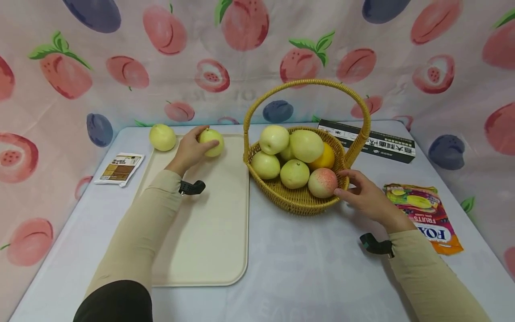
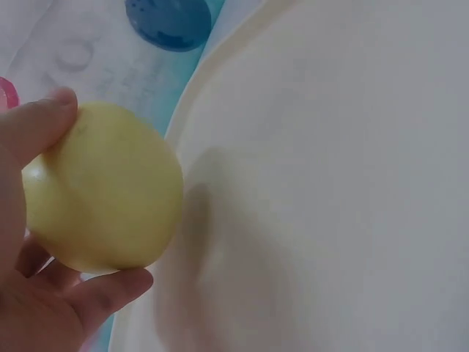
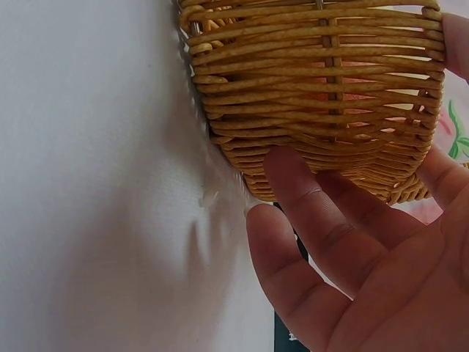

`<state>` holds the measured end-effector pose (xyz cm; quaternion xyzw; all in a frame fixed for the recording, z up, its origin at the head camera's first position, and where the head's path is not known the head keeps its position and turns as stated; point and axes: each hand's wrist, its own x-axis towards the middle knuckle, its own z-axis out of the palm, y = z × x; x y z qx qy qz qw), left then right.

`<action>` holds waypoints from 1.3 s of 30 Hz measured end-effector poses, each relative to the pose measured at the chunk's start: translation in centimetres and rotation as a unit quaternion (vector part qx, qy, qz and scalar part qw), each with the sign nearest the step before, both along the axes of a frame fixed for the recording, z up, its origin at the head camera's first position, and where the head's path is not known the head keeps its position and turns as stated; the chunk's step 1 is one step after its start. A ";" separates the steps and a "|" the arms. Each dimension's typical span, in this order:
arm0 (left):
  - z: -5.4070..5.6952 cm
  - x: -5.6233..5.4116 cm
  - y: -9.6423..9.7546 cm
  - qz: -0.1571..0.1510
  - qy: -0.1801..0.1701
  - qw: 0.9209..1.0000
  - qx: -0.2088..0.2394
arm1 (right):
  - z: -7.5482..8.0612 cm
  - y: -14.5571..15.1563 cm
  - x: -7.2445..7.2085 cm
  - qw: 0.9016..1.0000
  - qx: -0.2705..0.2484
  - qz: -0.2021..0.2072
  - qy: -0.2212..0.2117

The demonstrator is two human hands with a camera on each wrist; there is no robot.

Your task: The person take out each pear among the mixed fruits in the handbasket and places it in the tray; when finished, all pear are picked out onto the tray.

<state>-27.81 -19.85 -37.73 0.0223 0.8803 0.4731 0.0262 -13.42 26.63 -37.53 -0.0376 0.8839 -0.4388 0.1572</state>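
Note:
My left hand (image 1: 192,150) grips a round yellow-green fruit (image 1: 213,144) above the far part of a cream tray (image 1: 209,223). In the left wrist view, the thumb lies on one side of this fruit and fingers on the other. My right hand (image 1: 368,197) holds the near right side of a wicker basket (image 1: 297,207), thumb at the rim. Fingers (image 3: 322,220) rest along its woven outer wall in the right wrist view. Inside the basket lie several pale green and yellowish fruits (image 1: 295,173), an orange (image 1: 325,157) and a pinkish peach (image 1: 322,183).
Another yellow-green fruit (image 1: 162,137) sits at the tray's far left corner. Left of the tray lies a small white-and-brown packet (image 1: 120,169). A long black box (image 1: 374,142) is behind the basket, and a colourful candy bag (image 1: 424,214) lies to the right.

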 end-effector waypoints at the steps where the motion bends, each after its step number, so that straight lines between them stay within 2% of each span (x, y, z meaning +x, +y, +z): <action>1: -0.1 -0.1 0.0 0.005 0.000 1.000 -0.001 | 0.0 0.0 0.0 1.000 0.000 0.000 0.000; 5: -0.7 -0.6 0.0 0.019 0.004 1.000 0.000 | -0.1 0.0 0.0 1.000 -0.004 0.003 0.003; 14: -1.7 -1.3 -0.1 0.022 0.011 1.000 -0.017 | -0.2 -0.1 0.0 1.000 -0.005 0.002 0.003; 25: -1.6 -1.9 0.2 0.039 -0.011 0.999 -0.006 | 0.0 0.0 0.2 1.000 0.001 -0.002 0.004; 39: -1.4 -2.8 0.0 0.047 -0.006 0.999 -0.024 | 0.0 -0.1 0.2 1.000 -0.010 -0.006 -0.004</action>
